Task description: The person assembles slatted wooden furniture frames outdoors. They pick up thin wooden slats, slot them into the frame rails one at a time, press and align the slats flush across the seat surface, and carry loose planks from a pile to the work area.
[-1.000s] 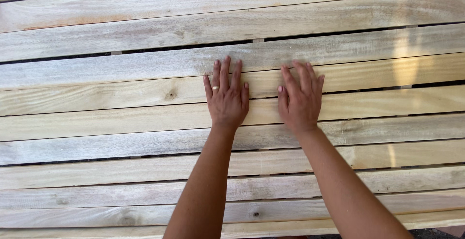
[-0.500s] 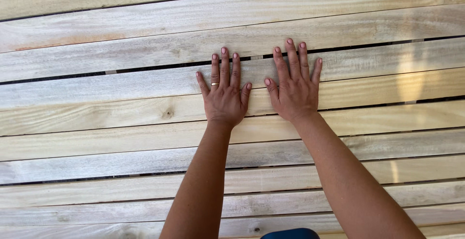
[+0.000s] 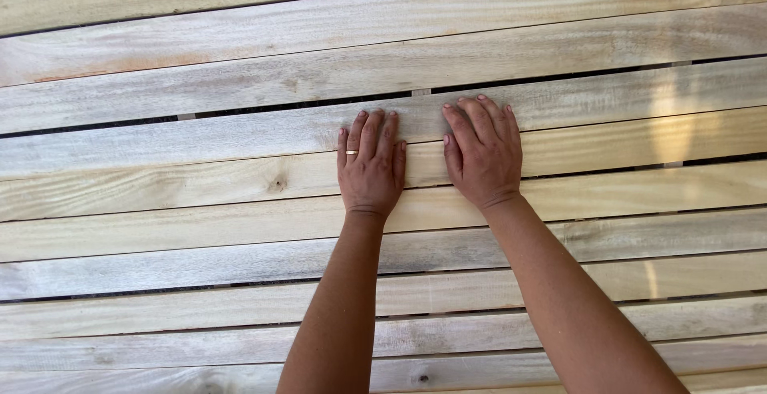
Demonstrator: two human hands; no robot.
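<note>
**Both palms flat on the planks**

On a bed of pale wooden planks laid side by side, we pressed both hands down, palms flat. Our left hand (image 3: pixel 371 169), with a ring on one finger, lay open with the fingers close together, its fingertips on a greyish plank (image 3: pixel 200 134) and its heel on the yellower plank with a dark knot (image 3: pixel 276 185) just below. Our right hand (image 3: pixel 482 154) lay just beside it, apart from it, equally open and grasping nothing, fingertips reaching almost to the dark gap (image 3: pixel 304 106) above that grey plank. Neither hand was clenched; both only rested on the wood.

As for progress, we judged little could be read from this: the planks under our hands lay close and level, while several gaps showed between boards above and to the right, and no tool or fastener was in sight. Whether any board was meant to shift, we could not tell.
</note>
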